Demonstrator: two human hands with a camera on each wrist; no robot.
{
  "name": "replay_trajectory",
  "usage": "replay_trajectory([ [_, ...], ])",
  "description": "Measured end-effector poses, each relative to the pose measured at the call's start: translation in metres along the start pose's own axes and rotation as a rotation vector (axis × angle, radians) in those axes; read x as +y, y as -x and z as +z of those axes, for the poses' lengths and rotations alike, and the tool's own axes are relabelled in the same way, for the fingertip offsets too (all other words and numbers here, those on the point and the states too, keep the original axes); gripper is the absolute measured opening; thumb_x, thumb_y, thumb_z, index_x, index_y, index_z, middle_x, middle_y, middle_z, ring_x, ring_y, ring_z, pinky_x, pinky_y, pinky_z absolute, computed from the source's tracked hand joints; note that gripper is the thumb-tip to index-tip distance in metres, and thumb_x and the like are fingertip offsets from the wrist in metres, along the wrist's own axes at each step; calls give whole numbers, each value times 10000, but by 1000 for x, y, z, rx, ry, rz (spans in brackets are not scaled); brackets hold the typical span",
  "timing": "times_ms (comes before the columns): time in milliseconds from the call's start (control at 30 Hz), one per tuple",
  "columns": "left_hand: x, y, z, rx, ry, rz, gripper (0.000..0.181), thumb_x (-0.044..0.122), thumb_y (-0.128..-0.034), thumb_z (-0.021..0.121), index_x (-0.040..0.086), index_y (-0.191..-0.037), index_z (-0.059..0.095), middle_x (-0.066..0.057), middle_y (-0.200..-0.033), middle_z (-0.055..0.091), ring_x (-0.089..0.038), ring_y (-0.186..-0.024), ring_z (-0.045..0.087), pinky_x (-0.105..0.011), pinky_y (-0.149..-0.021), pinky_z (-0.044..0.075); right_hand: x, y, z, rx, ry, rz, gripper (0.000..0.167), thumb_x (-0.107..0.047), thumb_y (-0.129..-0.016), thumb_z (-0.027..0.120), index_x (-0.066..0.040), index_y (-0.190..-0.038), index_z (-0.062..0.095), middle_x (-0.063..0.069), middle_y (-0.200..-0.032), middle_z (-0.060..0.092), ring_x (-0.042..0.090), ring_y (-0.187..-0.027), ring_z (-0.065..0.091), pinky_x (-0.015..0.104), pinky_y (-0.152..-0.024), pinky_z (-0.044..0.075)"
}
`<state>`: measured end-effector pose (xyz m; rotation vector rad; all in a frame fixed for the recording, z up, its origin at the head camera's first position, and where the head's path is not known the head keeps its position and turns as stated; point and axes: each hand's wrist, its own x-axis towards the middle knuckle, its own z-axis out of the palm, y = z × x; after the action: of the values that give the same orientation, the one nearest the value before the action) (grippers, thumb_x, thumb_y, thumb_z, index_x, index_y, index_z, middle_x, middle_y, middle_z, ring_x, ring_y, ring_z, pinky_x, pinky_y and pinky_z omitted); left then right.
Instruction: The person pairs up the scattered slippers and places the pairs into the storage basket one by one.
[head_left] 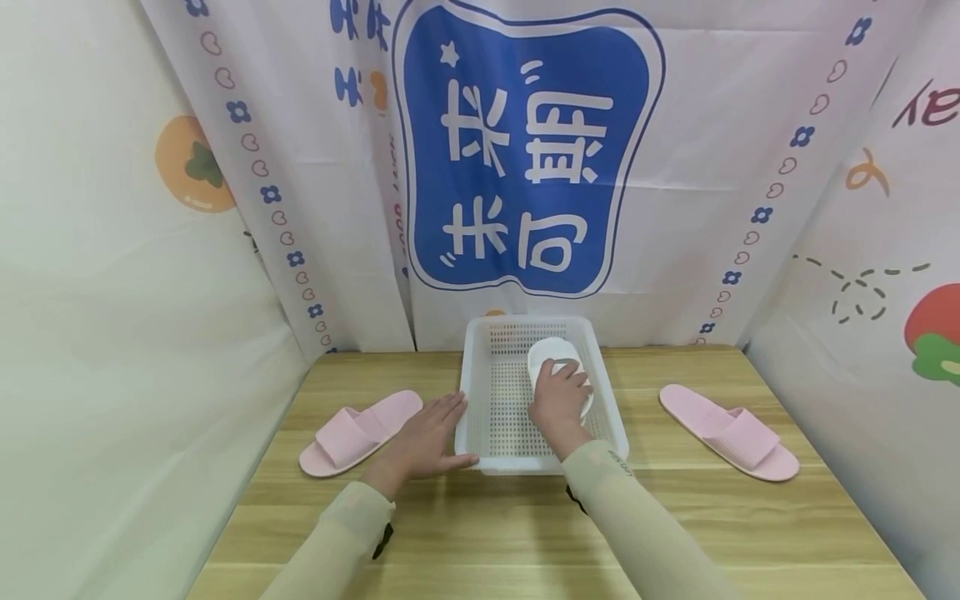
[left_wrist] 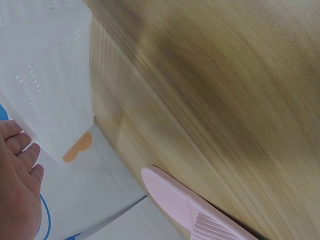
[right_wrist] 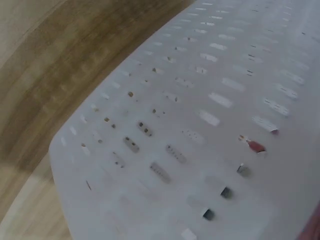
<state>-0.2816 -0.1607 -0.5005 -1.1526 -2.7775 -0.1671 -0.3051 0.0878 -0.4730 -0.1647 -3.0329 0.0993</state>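
In the head view, a white slipper (head_left: 551, 348) lies inside a white perforated basket (head_left: 491, 464), at its right side. My right hand (head_left: 561, 400) grips this slipper from above, its fingers bent over the strap. My left hand (head_left: 427, 437) rests with extended fingers against the basket's left edge. The left wrist view has the left hand (left_wrist: 20, 185) beside the basket wall (left_wrist: 50, 85). Mostly the perforated basket (right_wrist: 200, 120) fills the right wrist view, and the slipper cannot be made out there.
One pink slipper (head_left: 360, 435) lies left of the basket on the wooden table (head_left: 487, 533), close to the left forearm. Another pink slipper (head_left: 729, 432) lies to the right. Printed cloth (head_left: 697, 167) hangs behind the table and along both sides.
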Motion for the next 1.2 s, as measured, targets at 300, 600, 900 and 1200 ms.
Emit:
replay_trajectory([
  [300, 1, 1, 0, 8, 13, -6, 960, 680, -883, 483, -49, -1483, 308, -203, -1548, 266, -363, -1405, 279, -491, -1136, 245, 2, -4, 9, -25, -1, 12, 930, -407, -764, 784, 27, -1436, 308, 448, -1380, 308, 595, -1218, 389, 655, -952, 392],
  [600, 0, 1, 2, 16, 11, -12, 962, 688, -880, 480, -41, -1485, 311, -197, -1550, 266, -360, -1404, 283, -495, -1130, 257, 1, -6, 10, -35, -1, 15, 889, -381, -781, 764, 35, -1427, 316, 455, -1365, 321, 600, -1203, 399, 662, -928, 404],
  [900, 1, 2, 1, 26, 8, -4, 959, 673, -875, 501, -53, -1476, 321, -211, -1538, 285, -366, -1397, 296, -496, -1128, 260, 0, -6, 15, -77, 8, 33, 916, -417, -788, 762, 36, -1439, 305, 460, -1373, 306, 605, -1214, 385, 668, -940, 394],
  [1200, 1, 2, 1, 14, -14, -8, 960, 687, -879, 483, -42, -1482, 316, -196, -1543, 286, -343, -1406, 286, -487, -1130, 263, -1, -6, 20, -104, 1, 42, 842, -364, -831, 714, 34, -1450, 307, 458, -1377, 302, 601, -1218, 385, 665, -936, 397],
])
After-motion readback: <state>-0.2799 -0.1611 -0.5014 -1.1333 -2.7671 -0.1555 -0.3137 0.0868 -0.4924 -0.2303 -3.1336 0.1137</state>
